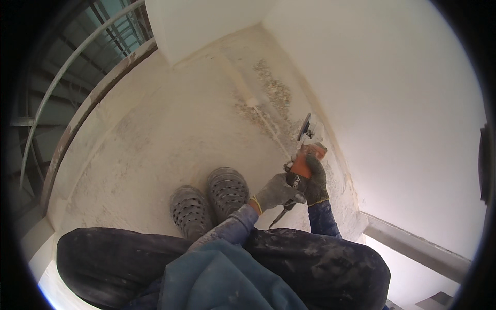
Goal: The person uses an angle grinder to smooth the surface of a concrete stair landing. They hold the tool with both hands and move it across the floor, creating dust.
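An orange angle grinder is held low near the wall, its dark disc tilted on edge, off to the upper end of the tool. My right hand, in a dusty dark glove, wraps round the orange body. My left hand, in a greyer glove with a yellow cuff, closes on the rear part of the grinder, its fingers partly hidden. From below the hands a black cord end points down toward my knees. Whether the disc spins cannot be told.
White walls rise at the right and back. Loose chips and a pale narrow strip lie on the dusty floor. At left, a curved railing borders a stairwell. My grey clogs stand beside the left hand.
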The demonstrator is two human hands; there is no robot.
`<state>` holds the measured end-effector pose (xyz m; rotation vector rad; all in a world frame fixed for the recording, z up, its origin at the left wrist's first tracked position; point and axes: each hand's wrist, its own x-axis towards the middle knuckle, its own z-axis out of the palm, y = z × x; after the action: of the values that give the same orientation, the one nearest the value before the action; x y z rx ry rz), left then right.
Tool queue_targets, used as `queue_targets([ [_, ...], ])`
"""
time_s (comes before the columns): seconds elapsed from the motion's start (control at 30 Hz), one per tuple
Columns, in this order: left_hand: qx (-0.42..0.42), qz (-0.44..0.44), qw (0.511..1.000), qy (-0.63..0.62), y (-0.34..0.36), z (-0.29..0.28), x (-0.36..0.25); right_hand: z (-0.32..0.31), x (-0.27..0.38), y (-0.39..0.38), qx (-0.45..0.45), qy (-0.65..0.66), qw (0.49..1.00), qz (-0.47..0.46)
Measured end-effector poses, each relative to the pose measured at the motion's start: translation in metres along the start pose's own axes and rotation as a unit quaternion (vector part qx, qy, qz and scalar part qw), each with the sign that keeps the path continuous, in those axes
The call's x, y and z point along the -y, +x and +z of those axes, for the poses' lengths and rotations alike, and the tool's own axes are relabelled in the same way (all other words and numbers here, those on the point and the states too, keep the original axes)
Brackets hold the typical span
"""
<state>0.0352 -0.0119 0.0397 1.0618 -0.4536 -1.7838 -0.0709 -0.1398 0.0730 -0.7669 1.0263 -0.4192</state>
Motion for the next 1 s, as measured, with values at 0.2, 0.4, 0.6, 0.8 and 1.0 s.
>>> queue_targets([
  [0.2, -0.156, 0.026, 0.943, 0.292, -0.001, 0.017, 0.007, -0.012, -0.014, 0.004, -0.036, -0.018, 0.999, -0.015],
  [0.4, -0.231, -0.058, 0.89, 0.388, -0.001, 0.03, -0.01, 0.015, -0.022, 0.009, -0.201, -0.334, 0.92, -0.046],
  [0.6, -0.289, -0.002, 0.855, 0.43, 0.001, 0.035, -0.016, 0.023, -0.015, 0.029, -0.17, -0.349, 0.92, -0.041],
  [0.8, -0.197, -0.01, 0.877, 0.437, -0.001, 0.036, -0.023, -0.013, 0.008, 0.062, -0.113, -0.363, 0.922, -0.076],
  [1.0, -0.205, 0.017, 0.887, 0.413, -0.016, 0.028, -0.021, -0.03, 0.027, 0.072, -0.094, -0.348, 0.931, -0.055],
])
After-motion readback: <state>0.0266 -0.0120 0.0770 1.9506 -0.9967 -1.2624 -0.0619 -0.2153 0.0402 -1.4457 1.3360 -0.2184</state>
